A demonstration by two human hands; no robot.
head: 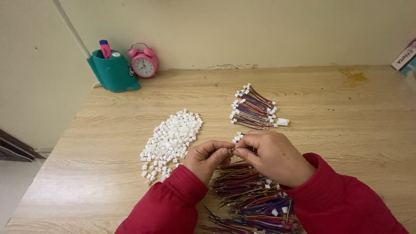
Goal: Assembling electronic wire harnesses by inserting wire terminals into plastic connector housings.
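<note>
The left hand [207,158] and right hand [269,157] pinch one small white connector [231,151] between fingertips (partly hidden); loose white connector housings [171,138] lie just left, wire leads [255,200] beneath.

table [338,130]: pale wood grain, pushed against a cream wall, with a yellowish stain near its far right edge
pen holder [113,71]: teal, standing at the far left corner of the table, touching the wall
marker [105,48]: pink body with a blue cap, upright in the pen holder
alarm clock [144,62]: pink, round, twin bells on top, white dial, just right of the pen holder
pipe [71,32]: thin and white, slanting down the wall behind the pen holder
box [405,57]: white and red, only a corner showing at the far right edge
floor [11,190]: pale, seen left of the table
</note>
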